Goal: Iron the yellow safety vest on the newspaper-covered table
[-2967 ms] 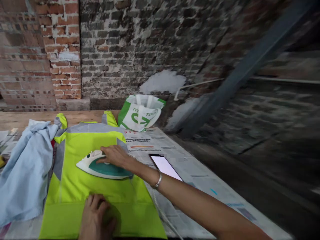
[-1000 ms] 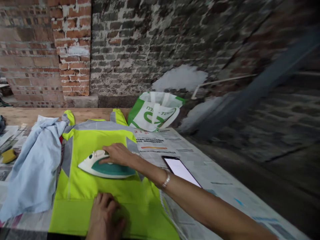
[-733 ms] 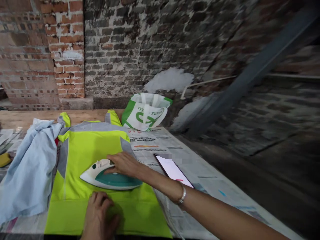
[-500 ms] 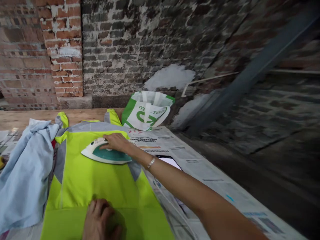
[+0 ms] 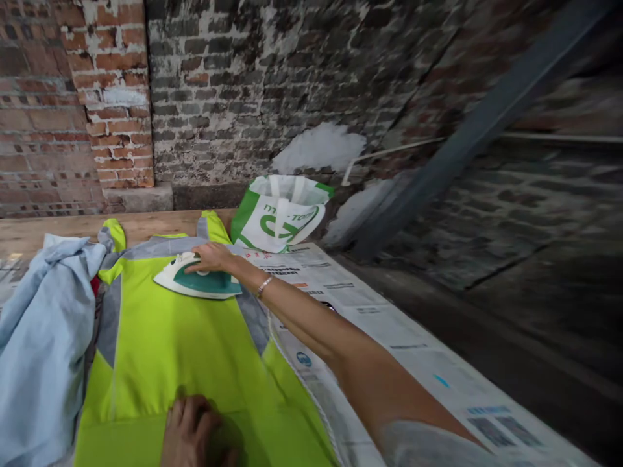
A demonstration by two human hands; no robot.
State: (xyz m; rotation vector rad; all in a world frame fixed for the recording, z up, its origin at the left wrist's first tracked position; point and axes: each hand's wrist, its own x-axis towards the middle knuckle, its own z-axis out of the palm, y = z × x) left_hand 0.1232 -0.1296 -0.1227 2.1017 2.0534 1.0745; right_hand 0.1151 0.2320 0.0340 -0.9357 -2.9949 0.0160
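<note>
A yellow-green high-visibility shirt point(image 5: 180, 353) with grey panels lies spread out, its collar end away from me. My right hand point(image 5: 213, 257) is wrapped round the handle of a white and green clothes iron point(image 5: 209, 283), whose soleplate rests on the upper part of the shirt near the grey shoulder panel. The iron's pale cord point(image 5: 311, 395) runs down along the shirt's right edge. Lower down, my left hand point(image 5: 191, 428) rests on the shirt with bent, slightly parted fingers; its thumb side is in shadow.
Newspaper sheets point(image 5: 370, 340) cover the wooden table at right. A light blue garment point(image 5: 46, 337) lies crumpled on the left. Behind the shirt's right shoulder stands a white and green bag point(image 5: 277, 217). A phone point(image 5: 327, 305) is mostly hidden by my forearm. Brick wall point(image 5: 219, 97) rises behind.
My right hand has slid the iron farther up the shirt, towards the collar. My forearm now covers most of the phone. The left hand stays at about the same place.
</note>
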